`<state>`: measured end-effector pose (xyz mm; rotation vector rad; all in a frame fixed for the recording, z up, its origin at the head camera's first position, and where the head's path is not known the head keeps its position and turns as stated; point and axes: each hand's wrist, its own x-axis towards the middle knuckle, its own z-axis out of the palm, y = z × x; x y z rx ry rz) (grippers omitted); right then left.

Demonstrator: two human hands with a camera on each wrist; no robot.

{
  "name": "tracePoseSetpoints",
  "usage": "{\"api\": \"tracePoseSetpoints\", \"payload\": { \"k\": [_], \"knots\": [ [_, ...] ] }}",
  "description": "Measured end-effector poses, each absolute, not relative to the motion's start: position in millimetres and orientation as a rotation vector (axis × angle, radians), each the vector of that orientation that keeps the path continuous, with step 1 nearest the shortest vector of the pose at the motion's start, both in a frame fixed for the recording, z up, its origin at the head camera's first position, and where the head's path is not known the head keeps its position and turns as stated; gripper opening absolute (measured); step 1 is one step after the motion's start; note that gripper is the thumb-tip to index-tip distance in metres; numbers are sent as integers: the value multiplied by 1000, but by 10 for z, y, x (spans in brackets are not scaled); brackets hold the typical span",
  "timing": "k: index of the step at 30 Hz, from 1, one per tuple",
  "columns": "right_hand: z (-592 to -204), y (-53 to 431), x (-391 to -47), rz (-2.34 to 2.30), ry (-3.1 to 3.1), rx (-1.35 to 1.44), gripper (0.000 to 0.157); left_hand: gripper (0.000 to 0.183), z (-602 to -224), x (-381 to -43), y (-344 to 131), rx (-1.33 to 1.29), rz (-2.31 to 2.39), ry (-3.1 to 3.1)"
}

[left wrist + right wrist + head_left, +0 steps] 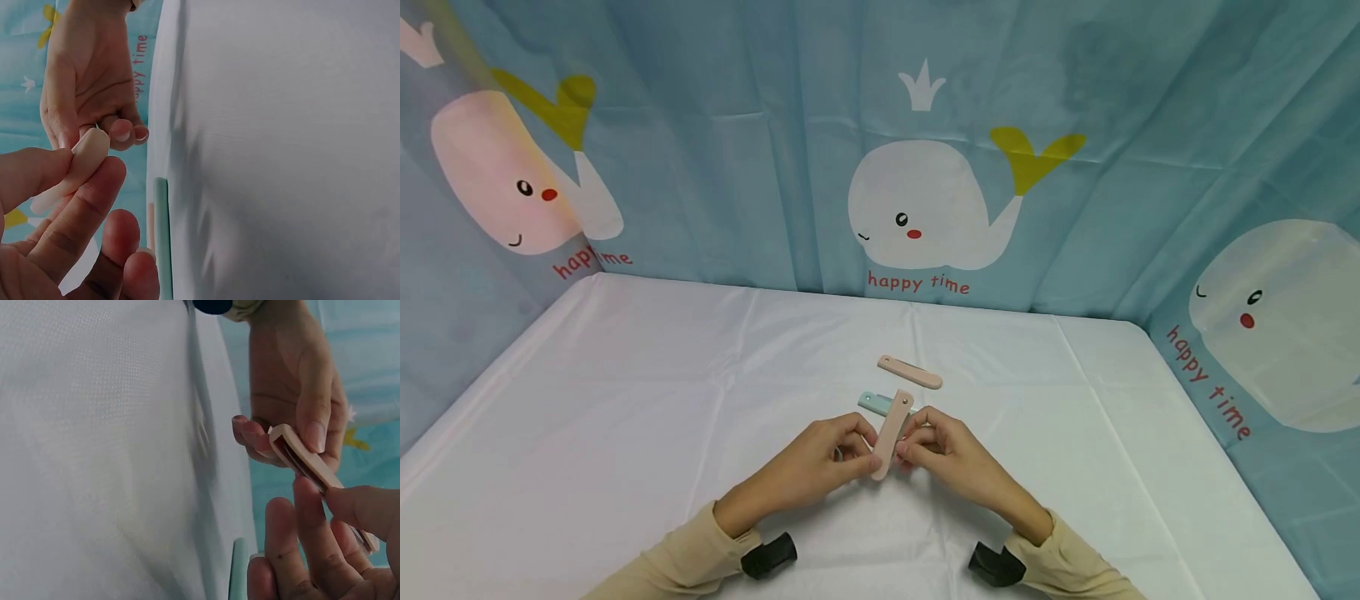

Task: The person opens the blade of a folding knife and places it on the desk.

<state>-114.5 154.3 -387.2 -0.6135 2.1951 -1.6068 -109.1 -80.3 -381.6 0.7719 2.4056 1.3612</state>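
Both hands hold a slim pink folding knife (892, 433), folded up, with a rivet at its upper end. My left hand (820, 458) pinches its lower end between thumb and fingers. From the other side, my right hand (955, 458) grips its edge with thumb and fingertips. In the right wrist view, a long slot along the pink handle (322, 461) shows a dark strip inside. Just behind it lies a teal folding knife (872, 403) on the table, partly covered by the held one. A second pink folding knife (910, 372) lies farther back.
A white cloth covers the table (775, 358). Blue curtains (715, 167) with whale prints stand along the back and both sides. Black wrist straps (769, 557) sit at the sleeve cuffs.
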Motion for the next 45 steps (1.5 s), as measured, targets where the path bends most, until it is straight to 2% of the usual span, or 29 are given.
{"api": "tracePoseSetpoints", "payload": {
  "k": [26, 33, 45],
  "knots": [
    [-3842, 1558, -1147, -1526, 2201, -624, 20, 15, -3778, -1133, -873, 756, 1401, 2332],
    [-3845, 1533, -1127, -1467, 2183, -620, 25, 17, -3771, -1120, -870, 742, 1425, 2310],
    [-3819, 1550, -1123, -1411, 2251, -614, 19, 18, -3756, -1122, -889, 758, 1400, 2322]
  ]
}}
